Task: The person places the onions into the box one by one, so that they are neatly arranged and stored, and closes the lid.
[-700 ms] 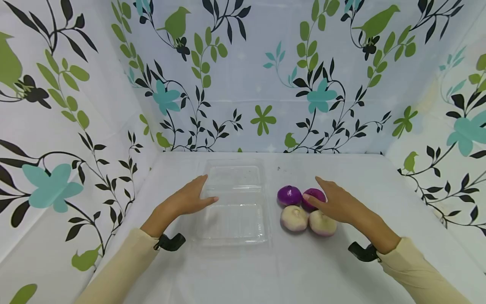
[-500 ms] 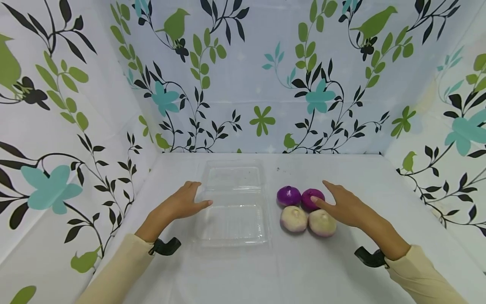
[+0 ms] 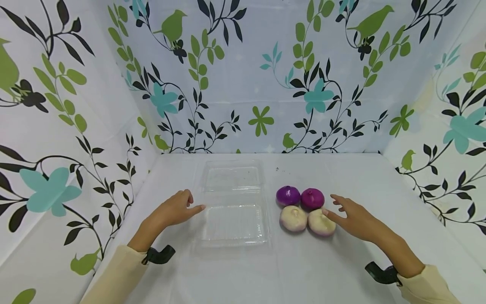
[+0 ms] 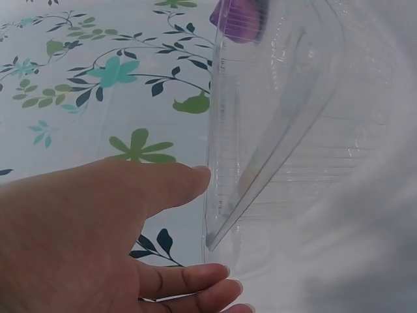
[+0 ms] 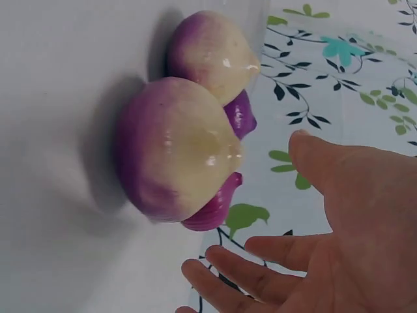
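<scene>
A clear plastic clamshell container (image 3: 233, 223) lies unfolded on the white table in the head view. My left hand (image 3: 174, 210) hovers by its left side, thumb pointing at the container, with nothing in its grasp. To the container's right sit two purple onions (image 3: 312, 198) at the back and two white-and-purple turnips (image 3: 293, 218) in front, grouped closely. My right hand (image 3: 355, 217) is just right of this group, fingers relaxed and holding nothing. Its thumb overlaps the right turnip (image 3: 319, 223) in the head view. The right wrist view shows that turnip (image 5: 176, 150) apart from the fingers.
Patterned cloth (image 3: 228, 84) with leaves and birds hangs behind the table and along both sides. White cloth (image 3: 243, 274) covers the tabletop. A black wrist camera (image 3: 381, 273) is strapped on each wrist, below beige sleeves.
Both hands have drawn back toward the person, the left moving away from the container and the right moving outward from the onions. The container and vegetables have stayed in place.
</scene>
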{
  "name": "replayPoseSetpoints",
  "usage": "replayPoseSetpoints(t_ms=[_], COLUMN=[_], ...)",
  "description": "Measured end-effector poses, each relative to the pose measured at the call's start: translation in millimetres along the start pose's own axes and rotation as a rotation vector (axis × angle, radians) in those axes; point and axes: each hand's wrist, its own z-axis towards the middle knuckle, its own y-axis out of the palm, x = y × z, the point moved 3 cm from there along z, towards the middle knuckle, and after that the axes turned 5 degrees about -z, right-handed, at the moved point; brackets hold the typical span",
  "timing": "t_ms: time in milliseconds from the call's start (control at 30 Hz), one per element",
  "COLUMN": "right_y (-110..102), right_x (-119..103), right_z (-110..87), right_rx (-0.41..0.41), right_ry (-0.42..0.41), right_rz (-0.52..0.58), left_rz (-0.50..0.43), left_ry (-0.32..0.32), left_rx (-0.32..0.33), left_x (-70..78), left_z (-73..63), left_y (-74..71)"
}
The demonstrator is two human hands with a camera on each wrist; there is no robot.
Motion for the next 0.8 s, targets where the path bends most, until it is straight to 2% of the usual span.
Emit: replayPoseSetpoints(t_ms=[133,400,800], right_y=[7,16,29], right_x=[5,15,28], right_z=[-5.6,-16.0,-16.0], right_rx=[-0.012,-0.011,0.037], right_ry=[-0.006,-0.029,-0.131], right_rz=[0.018,0.066,0.150], left_rz=[-0.002,-0.030,-0.077], left_ry=[-0.007,0.028,0.048], left_rx=[0.004,0.011,-0.007], left_x=[-2.7,-4.8,-10.8], left_z=[-4.6,-9.3,-7.2], left_y=[1.1,2.3,7.3])
